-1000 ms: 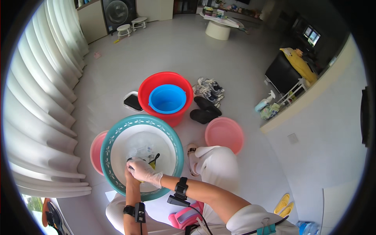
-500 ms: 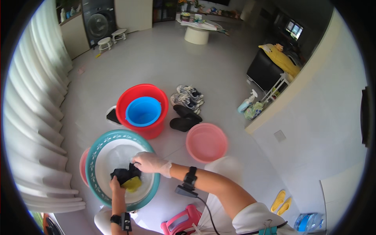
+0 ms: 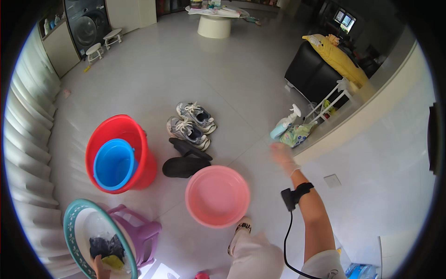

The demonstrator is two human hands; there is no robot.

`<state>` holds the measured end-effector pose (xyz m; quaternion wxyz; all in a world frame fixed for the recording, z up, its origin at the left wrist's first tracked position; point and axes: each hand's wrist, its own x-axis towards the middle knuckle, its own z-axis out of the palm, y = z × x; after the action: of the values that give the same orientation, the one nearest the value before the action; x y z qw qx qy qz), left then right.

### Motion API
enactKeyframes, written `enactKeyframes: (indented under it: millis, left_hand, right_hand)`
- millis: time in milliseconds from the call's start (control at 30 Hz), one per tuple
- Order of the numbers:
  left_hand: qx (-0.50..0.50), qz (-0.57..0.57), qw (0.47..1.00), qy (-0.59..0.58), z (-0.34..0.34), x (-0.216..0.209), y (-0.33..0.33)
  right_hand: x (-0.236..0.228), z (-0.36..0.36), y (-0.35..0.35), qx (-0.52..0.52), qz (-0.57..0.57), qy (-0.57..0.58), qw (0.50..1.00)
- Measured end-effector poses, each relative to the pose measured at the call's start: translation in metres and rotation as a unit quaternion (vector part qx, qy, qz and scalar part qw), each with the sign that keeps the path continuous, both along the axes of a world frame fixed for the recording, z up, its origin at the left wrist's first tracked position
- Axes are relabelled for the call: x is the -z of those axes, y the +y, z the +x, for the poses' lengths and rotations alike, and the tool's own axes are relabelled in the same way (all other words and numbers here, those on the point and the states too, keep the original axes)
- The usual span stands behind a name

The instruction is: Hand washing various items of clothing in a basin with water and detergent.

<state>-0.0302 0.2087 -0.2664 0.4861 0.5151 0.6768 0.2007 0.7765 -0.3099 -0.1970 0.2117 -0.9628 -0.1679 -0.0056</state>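
Observation:
At the lower left, a teal-rimmed white basin [image 3: 69,228] stands on a purple stool [image 3: 148,237]. Sudsy water, a black cloth [image 3: 100,245] and a yellow-green cloth [image 3: 113,262] are inside it. My left hand [image 3: 101,269], cut off by the lower edge, has its fingers closed on the black cloth. My right hand [image 3: 282,156], in a thin clear glove, is stretched out to the right, close to a light-blue spray bottle [image 3: 284,124] with a white trigger and a green patterned packet [image 3: 297,136]. Motion smears its fingers; whether it touches either is unclear.
A red bucket [image 3: 147,160] holds a blue bucket [image 3: 114,165]. Beside them are grey sneakers [image 3: 189,125], black slippers [image 3: 186,166] and a pink basin [image 3: 217,195]. A wall corner and white rack [image 3: 331,102] stand at the right. A cable hangs from my right forearm.
My right hand has left the cloth in the teal-rimmed basin and swung far right toward the spray bottle. My left hand stays at the black cloth. The view has shifted right.

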Motion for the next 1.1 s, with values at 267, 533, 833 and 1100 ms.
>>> enactKeyframes:
  millis: [267,533,833,1100]
  left_hand:
    - [-0.062,-0.017,0.992,0.104,0.088,0.001,-0.047]
    - [-0.072,-0.029,0.987,0.144,0.114,0.008,-0.055]
    - [-0.082,-0.033,0.98,0.177,0.116,-0.005,-0.063]
    - [-0.081,-0.032,0.977,0.194,0.121,-0.013,-0.064]
  right_hand:
    - [0.061,0.132,-0.124,0.064,-0.107,-0.107,0.986]
    - [0.086,0.193,-0.162,0.09,-0.135,-0.081,0.983]
    - [0.097,0.206,-0.155,0.148,-0.158,0.024,0.976]
    - [0.107,0.207,-0.157,0.141,-0.146,-0.14,0.969]
